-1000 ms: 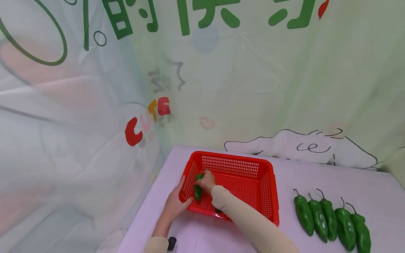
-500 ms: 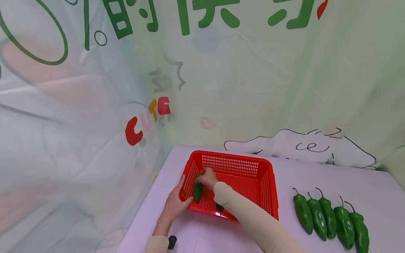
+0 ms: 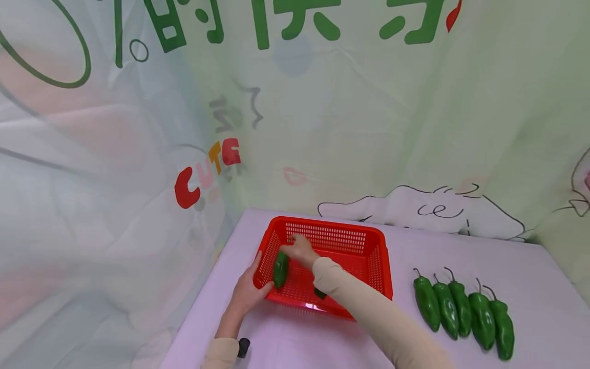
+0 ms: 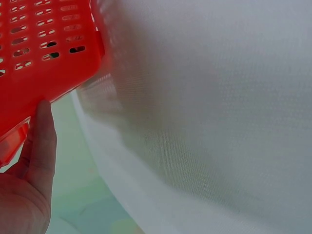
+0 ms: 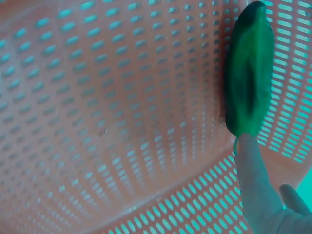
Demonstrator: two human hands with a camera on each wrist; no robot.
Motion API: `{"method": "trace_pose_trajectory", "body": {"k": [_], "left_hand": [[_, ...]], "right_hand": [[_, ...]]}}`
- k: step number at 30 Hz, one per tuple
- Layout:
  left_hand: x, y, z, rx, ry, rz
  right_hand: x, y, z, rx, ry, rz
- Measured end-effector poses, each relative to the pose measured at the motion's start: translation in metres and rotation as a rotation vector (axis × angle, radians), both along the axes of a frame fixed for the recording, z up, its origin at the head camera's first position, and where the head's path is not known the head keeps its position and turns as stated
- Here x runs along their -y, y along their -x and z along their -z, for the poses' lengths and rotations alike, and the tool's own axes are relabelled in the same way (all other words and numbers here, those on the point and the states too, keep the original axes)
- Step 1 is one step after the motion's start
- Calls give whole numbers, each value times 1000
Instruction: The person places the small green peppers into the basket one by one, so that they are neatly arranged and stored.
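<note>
A green pepper (image 3: 280,270) lies lengthwise against the left wall of a red plastic basket (image 3: 332,225). My right hand (image 3: 301,250) reaches into the basket at the pepper's far end. In the right wrist view, one straight finger of the right hand (image 5: 263,195) touches the stem end of the pepper (image 5: 249,73). My left hand (image 3: 246,289) grips the basket's near left corner, its thumb at the front rim and its fingers along the left side. Another dark green pepper (image 3: 320,293) in the basket is mostly hidden by my right sleeve.
Several green peppers (image 3: 462,310) lie in a row on the pale table (image 3: 396,256), right of the basket, stems pointing away. Printed cloth (image 3: 322,128) hangs behind and to the left of the table. A dark band (image 3: 243,348) sits at the left wrist.
My right hand has slid from the pepper's body toward its far end, so more of the pepper shows. The left hand stays on the basket corner. The head view has shifted slightly.
</note>
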State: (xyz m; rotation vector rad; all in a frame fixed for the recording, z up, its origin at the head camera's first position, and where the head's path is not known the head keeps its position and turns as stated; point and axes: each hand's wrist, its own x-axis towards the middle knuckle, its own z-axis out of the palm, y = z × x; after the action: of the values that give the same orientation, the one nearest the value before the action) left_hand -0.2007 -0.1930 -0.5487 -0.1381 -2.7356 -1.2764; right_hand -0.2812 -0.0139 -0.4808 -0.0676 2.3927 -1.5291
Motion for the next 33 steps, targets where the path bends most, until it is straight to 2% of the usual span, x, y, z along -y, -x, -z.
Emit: {"method": "trace_pose_trajectory", "body": {"k": [6,10,15,22,33], "left_hand": [[-1,-1,-3,4,-1,4],[-1,0,-3,4,-3,-2],[-1,0,-3,2,-10,0],[-2,0,-3,5,-16,8],[-4,-1,-2,23,-22,-1]], "right_hand": [[-12,-8,-17,-28,-51,-36],[-22,-11,-23,-57,-87,-63],[-36,-14,-27,-92,-111,-84],[-53,-27,-33,-150,-147,-88],[-83,-38,-33,-201,-170,-114]]}}
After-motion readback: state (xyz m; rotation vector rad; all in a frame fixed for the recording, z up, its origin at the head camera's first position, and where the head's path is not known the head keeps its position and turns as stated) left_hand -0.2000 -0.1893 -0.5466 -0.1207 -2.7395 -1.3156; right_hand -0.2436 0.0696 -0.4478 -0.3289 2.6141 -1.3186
